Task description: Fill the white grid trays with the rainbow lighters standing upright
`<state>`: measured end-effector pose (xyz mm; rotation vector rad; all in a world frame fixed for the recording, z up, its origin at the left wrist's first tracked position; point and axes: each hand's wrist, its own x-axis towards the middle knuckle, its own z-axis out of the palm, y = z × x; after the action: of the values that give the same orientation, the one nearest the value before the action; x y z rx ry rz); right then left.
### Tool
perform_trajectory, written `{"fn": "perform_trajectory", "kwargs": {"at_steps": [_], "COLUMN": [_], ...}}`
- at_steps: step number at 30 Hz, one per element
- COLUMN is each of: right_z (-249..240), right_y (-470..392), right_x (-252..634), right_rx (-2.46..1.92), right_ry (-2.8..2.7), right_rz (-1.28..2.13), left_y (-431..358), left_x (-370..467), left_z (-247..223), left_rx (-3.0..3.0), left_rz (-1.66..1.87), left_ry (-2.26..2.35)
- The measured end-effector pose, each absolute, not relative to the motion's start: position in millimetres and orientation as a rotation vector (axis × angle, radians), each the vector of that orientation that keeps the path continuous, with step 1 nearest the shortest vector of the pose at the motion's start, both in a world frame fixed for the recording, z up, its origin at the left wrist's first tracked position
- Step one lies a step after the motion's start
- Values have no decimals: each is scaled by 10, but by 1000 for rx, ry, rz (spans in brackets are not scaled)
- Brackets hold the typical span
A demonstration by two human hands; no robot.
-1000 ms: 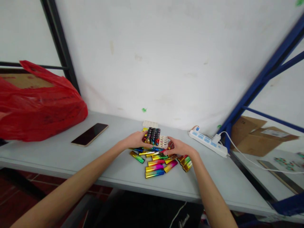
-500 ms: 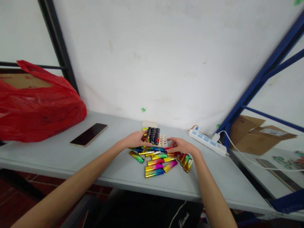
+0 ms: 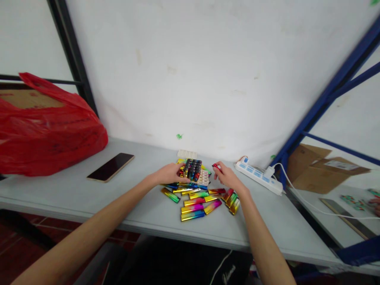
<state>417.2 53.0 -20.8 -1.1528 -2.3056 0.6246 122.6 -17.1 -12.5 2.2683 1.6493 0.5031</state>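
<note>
My left hand [image 3: 170,174] grips the left side of a white slotted tray [image 3: 204,178]. Dark-topped lighters [image 3: 193,168] stand packed upright in the tray's left part, while slots show on its right part. To the right of the tray, my right hand [image 3: 227,176] pinches a red lighter [image 3: 217,167], raised and tilted, its far end pointing up and left. Several shiny lighters [image 3: 192,208] in rainbow colours lie loose on the table in front of the tray. Part of the tray's left side is hidden by my fingers.
Behind the tray lies another white tray [image 3: 187,154]. A phone [image 3: 111,167] and a red plastic bag [image 3: 53,134] are on the left. A power strip [image 3: 259,177] with a white cable is on the right, near a blue frame [image 3: 326,99] and a cardboard box [image 3: 314,168].
My right hand has lifted the red lighter off the loose ones and moved up and slightly right. My left hand stays on the tray, which is tilted a little differently.
</note>
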Motion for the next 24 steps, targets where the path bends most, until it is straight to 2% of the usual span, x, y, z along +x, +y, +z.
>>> {"fn": "perform_trajectory", "kwargs": {"at_steps": [6,11,24], "right_z": [-213,-246,-322], "right_y": [428,359,425], "right_x": [3919,3760,3763], "right_rx": [-1126,-1157,-1028], "right_ry": [-2229,-2184,-2072], "right_rz": [332,224,218], "left_y": [-173,-180,-192], "left_x": [1220,1223,1231], "left_z": [-128,-116,-94], "left_rx": [2262,2265,2262], "left_rz": [504,496,485], "left_ry": [1618,1626,1616]}}
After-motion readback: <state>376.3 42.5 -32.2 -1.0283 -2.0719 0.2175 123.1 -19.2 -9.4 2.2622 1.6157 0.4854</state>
